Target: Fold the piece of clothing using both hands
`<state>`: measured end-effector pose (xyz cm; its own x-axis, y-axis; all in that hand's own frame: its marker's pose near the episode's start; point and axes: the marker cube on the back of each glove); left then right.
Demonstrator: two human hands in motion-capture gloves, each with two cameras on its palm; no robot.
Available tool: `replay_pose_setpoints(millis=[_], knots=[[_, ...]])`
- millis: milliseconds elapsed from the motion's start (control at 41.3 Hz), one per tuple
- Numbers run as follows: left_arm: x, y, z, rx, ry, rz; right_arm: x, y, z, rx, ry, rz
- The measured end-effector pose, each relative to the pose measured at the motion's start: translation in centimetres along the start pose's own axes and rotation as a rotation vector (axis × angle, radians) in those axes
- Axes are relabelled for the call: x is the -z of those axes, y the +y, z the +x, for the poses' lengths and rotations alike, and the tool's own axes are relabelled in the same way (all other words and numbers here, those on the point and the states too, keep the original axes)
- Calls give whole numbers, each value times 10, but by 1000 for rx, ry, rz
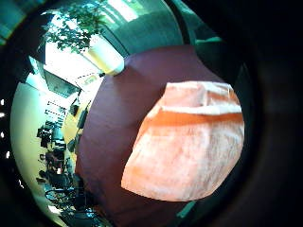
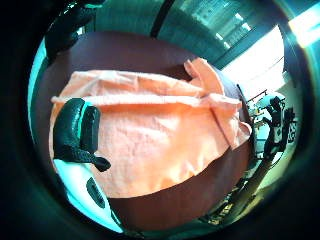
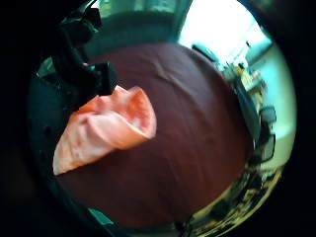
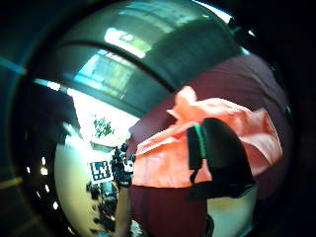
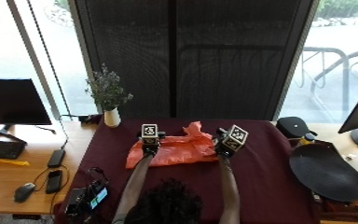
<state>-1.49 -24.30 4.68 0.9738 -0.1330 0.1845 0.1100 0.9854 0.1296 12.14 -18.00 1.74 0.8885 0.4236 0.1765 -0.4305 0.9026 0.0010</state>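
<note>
An orange piece of clothing [image 5: 176,151] lies crumpled on the maroon table [image 5: 259,186], with one corner sticking up at its far edge. My left hand [image 5: 149,148] hovers over its left part. In the left palm views the cloth [image 2: 150,145] [image 1: 189,142] lies flat below, creased across, and the left thumb [image 2: 75,132] is loosely curled and holds nothing. My right hand [image 5: 222,150] is at the cloth's right end. There a bunched flap of cloth [image 3: 103,128] rises to the right fingers [image 3: 81,69], which seem to pinch it. The right thumb [image 4: 219,153] lies over the cloth [image 4: 158,163].
A white vase with a plant [image 5: 111,116] stands at the table's far left corner. A small device with a screen [image 5: 89,198] sits at the front left. A black round object [image 5: 325,172] lies off the right edge. The left side desk holds a monitor [image 5: 11,100].
</note>
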Motion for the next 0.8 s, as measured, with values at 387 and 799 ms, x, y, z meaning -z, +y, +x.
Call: replay_pose_setpoints(millis=[387,799], knots=[[-72,26,15,-21,35,-199,-54,-7,88,-277,-358,-106],[-71,21,15,-45,177,-280,-46,-2,62,-414,-648,-80]])
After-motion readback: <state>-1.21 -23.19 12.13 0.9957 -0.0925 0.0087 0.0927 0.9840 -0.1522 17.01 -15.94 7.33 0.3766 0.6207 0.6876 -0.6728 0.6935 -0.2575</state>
